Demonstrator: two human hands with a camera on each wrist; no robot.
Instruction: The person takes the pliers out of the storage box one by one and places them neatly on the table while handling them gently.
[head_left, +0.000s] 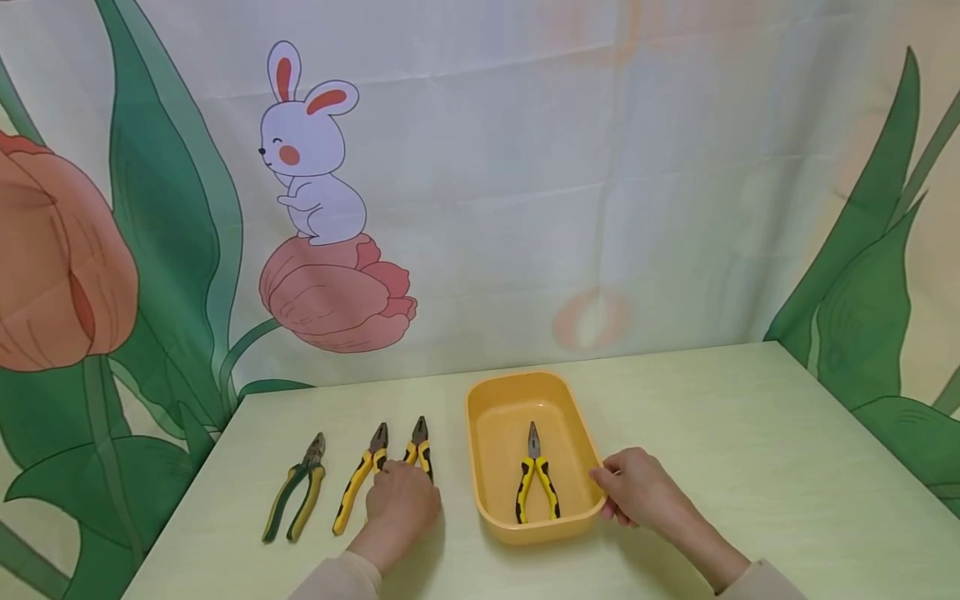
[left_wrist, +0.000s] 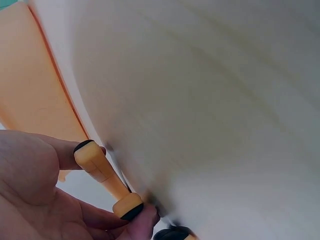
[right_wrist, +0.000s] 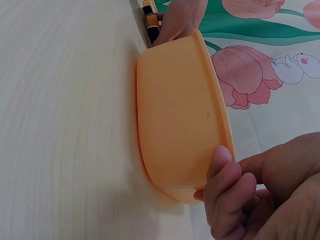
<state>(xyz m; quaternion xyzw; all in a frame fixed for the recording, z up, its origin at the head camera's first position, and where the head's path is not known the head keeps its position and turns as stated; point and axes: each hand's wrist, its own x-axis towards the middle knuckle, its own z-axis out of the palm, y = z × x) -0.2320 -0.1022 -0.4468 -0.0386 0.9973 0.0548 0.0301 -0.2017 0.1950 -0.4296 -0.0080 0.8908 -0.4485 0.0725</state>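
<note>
The left hand (head_left: 403, 500) grasps the yellow-and-black pliers (head_left: 427, 457) at the right end of the loose row, thumb and fingers about the handle ends; the pliers appear to rest on the table (head_left: 750, 450), head pointing to the far side. Whether the grip takes both handles evenly is hard to tell. The right hand (head_left: 641, 492) pinches the near right corner of the orange tray (head_left: 491, 454), thumb at the rim and fingers against the outer wall.

Just left of the grasped tool lie the orange-handled pliers (head_left: 351, 496), partly covered by the left hand, and farther left the green-handled pliers (head_left: 281, 507). Inside the tray, the long-nose pliers (head_left: 534, 450) lie with handles near and spread. A printed cloth (head_left: 480, 167) hangs behind the table.

The step in hand looks like picking up the pliers. To do it well, the left hand should squeeze both handles together so they do not swing, and lift straight up without catching the neighbouring pair. The right hand should steady the rim lightly, without tipping the tray.
</note>
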